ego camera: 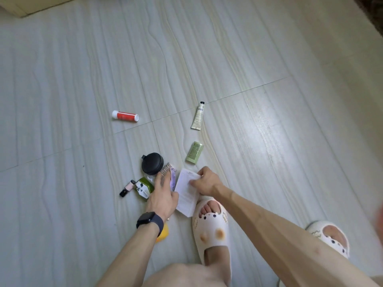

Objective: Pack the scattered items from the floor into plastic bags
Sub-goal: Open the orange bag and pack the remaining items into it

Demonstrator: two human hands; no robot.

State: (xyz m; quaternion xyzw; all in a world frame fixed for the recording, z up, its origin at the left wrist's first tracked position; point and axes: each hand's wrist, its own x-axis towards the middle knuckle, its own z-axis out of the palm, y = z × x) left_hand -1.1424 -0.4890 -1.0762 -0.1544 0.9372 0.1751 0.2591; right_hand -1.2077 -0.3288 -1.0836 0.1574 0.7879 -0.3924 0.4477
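My left hand [162, 195] reaches down over a purple packet with a metal clip [171, 175] and grips its edge. To its right, my right hand [205, 181] pinches the top of a translucent white plastic bag [186, 193] lying on the floor. Scattered around are a round black case [152, 163], a dark green pack with a panda print [144, 188], a small pink and black tube [127, 187], a pale green pack [194, 152], a cream tube with a black cap [198, 116] and a red and white tube [125, 116].
My feet in white slippers [212, 230] stand just right of the bag, the second slipper [329, 237] farther right. A yellow object [162, 235] peeks out under my left wrist. The pale tiled floor [248, 69] stretches beyond the items; a cream furniture edge [24, 7] is at top left.
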